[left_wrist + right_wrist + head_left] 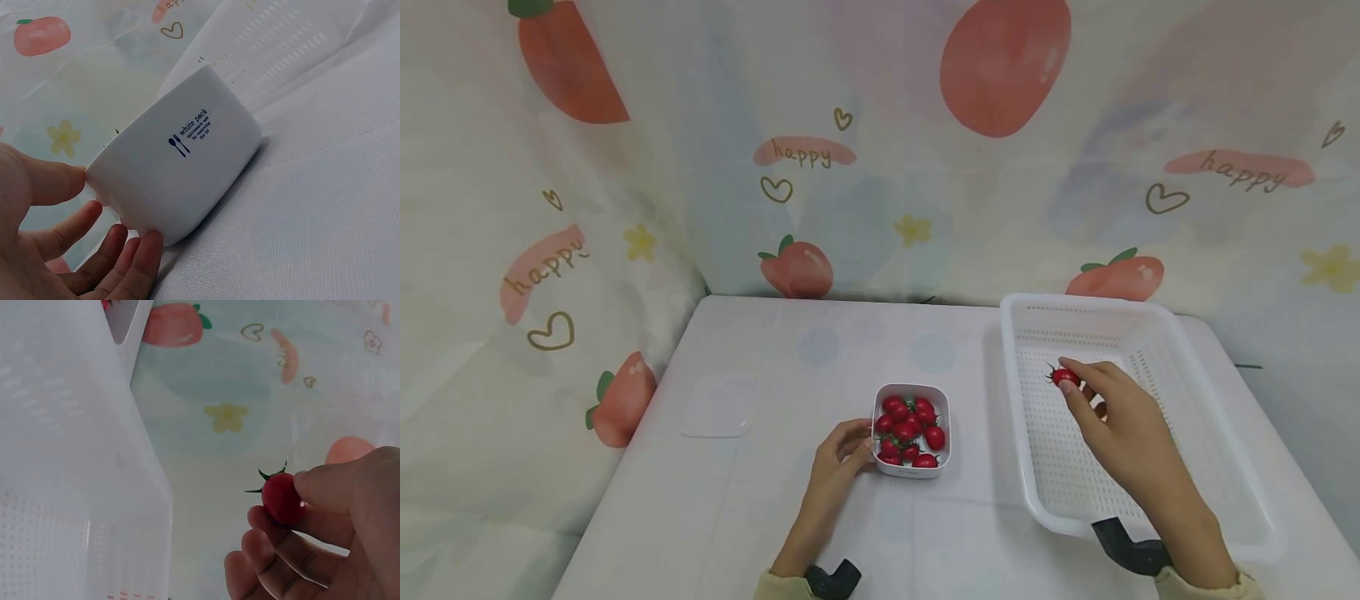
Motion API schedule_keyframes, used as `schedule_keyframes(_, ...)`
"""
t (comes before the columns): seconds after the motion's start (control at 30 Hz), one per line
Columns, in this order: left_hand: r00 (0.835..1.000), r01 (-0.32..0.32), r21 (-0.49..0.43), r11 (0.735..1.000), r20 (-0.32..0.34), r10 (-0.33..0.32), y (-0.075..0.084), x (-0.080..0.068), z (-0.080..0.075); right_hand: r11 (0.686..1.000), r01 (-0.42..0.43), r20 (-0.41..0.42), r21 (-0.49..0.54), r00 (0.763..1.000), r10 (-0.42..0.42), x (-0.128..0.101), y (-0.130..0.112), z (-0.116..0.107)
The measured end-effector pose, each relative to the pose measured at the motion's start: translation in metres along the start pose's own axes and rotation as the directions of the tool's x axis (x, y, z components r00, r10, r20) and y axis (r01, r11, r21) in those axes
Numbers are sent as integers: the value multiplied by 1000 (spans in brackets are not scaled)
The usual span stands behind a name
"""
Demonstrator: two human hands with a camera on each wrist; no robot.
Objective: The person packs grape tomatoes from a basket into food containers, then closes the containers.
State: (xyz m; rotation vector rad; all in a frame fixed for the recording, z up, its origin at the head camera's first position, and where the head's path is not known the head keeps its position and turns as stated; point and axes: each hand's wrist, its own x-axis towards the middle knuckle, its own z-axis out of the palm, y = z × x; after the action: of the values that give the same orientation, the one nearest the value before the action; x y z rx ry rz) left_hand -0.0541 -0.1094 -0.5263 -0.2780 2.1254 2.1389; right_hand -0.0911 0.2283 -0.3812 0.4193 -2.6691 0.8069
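holding one tomato (1064, 377), right hand (1120, 425); one basket (1022, 433).

Right hand (1123, 429) pinches a cherry tomato (1064, 377) over the white basket (1217, 467).

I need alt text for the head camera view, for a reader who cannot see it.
A person's right hand holds one cherry tomato over a white perforated basket, while the left hand steadies a small white tub of cherry tomatoes on a white table. A clear lid lies to the left.
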Motion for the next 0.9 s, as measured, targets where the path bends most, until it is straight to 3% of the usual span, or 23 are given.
schedule_keyframes(0.2, 1000, 6, -2, 1000, -4, -6, -1, 1, -1, 999, -30, -49, 42, 998, 32, -5, -32, 26)
schedule_keyframes(0.4, 1000, 6, -11, 1000, 0, -6, 0, 2, -1, 994, -86, 11, 72, 996, 86, -9, -55, 52)
schedule_keyframes(0.9, 1000, 2, -18, 1000, 14, -2, 0, 0, -3, 978, -144, 78, 148, 988, 134, -16, -72, 108)
